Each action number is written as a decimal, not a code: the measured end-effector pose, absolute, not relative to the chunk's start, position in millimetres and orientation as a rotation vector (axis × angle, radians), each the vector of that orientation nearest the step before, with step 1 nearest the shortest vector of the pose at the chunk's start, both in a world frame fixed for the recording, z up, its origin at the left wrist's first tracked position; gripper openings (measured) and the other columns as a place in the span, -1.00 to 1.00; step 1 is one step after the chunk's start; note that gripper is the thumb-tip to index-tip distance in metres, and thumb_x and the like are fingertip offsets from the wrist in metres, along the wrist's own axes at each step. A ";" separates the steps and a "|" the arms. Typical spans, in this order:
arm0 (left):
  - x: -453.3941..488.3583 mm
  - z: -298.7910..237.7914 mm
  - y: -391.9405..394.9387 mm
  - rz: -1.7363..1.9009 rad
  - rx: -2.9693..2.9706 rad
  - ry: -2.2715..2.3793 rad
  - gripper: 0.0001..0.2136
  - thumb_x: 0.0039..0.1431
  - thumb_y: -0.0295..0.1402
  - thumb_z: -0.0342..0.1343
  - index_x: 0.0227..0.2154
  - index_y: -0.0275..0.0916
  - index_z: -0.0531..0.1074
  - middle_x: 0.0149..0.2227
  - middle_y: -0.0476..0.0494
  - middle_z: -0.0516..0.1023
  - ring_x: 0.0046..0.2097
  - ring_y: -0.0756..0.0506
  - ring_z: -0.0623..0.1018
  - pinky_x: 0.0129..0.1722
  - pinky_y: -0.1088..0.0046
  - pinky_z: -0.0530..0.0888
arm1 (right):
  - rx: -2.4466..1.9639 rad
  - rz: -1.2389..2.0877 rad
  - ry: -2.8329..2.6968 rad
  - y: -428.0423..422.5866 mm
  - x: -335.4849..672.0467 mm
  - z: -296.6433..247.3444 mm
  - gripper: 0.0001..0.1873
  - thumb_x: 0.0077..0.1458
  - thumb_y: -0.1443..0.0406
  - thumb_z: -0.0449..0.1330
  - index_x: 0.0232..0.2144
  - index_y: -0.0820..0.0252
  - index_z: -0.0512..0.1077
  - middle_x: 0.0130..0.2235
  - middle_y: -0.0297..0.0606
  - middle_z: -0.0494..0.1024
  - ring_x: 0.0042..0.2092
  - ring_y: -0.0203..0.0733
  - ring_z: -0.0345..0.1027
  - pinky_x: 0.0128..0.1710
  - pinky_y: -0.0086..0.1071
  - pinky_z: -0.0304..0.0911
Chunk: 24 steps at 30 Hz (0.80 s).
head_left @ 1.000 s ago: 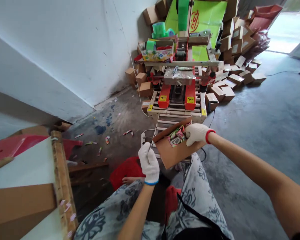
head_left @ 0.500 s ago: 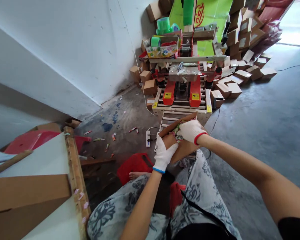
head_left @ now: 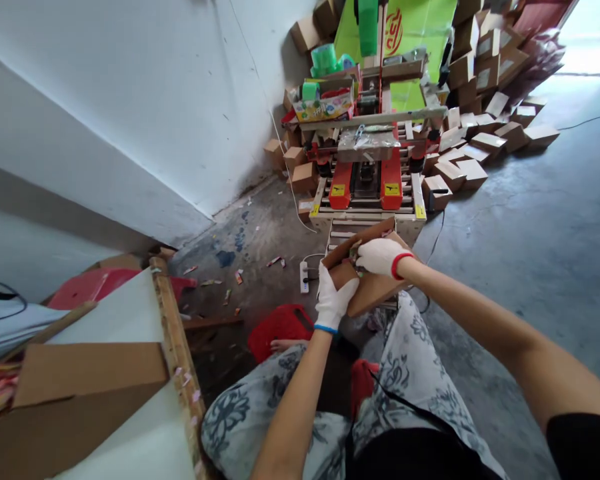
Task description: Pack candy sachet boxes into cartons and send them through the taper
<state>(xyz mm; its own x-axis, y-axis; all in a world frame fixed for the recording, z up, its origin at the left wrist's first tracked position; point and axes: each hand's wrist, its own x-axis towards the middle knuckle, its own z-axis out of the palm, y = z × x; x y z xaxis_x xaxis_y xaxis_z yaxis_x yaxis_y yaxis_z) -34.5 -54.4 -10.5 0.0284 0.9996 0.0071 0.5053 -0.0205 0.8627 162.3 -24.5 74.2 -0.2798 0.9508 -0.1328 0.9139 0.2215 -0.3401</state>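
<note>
A small brown cardboard box [head_left: 375,290] rests over my knee, with colourful sachets just showing inside under its flaps. My left hand [head_left: 333,298], in a white glove with a blue cuff, grips the box's near left side and presses a flap inward. My right hand [head_left: 380,256], in a white glove with a red cuff, lies curled over the top of the box, fingers bent onto the flaps and the sachets. Both hands are closed on the box.
A red carton-sealing machine with rollers [head_left: 367,190] stands just beyond the box. Piles of small brown boxes [head_left: 473,153] lie to its right and behind. A wooden-edged table [head_left: 175,347] with cardboard sits at my left. A red stool [head_left: 280,323] and a power strip [head_left: 304,277] are on the floor.
My left hand moved from beside the box onto its left side. The flaps have folded in, hiding most of the sachets. My right hand slid across the top.
</note>
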 end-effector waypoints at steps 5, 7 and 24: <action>-33.2 -14.3 -53.7 0.985 1.601 1.525 0.11 -0.03 -0.11 0.40 0.43 -0.25 -0.20 0.39 -0.36 0.15 0.42 -0.29 0.15 0.39 0.16 0.18 | -1.746 0.204 -2.044 -25.6 174.6 83.3 -0.44 0.33 0.05 0.03 0.25 0.20 0.30 0.20 0.01 0.42 0.18 0.10 0.29 0.13 -0.11 0.19; -34.9 -17.0 -52.1 0.985 1.592 1.527 0.11 -0.03 -0.06 0.40 0.43 -0.20 -0.19 0.38 -0.33 0.17 0.40 -0.28 0.20 0.37 0.16 0.21 | -1.623 0.069 -1.995 -33.5 172.2 75.5 -0.25 0.18 -0.03 0.22 0.28 0.22 0.24 0.27 0.02 0.34 0.27 0.20 0.14 0.22 0.00 0.09; 0.5 -12.9 -126.0 0.825 1.826 1.655 -0.48 0.27 -0.06 0.15 0.24 -0.10 0.35 0.21 -0.21 0.44 0.23 -0.23 0.41 0.27 0.15 0.32 | -1.637 -0.093 -1.850 -34.5 220.8 -14.8 -0.14 0.13 -0.02 0.27 0.32 0.38 0.21 0.37 0.17 0.14 0.38 0.40 -0.09 0.32 0.35 -0.24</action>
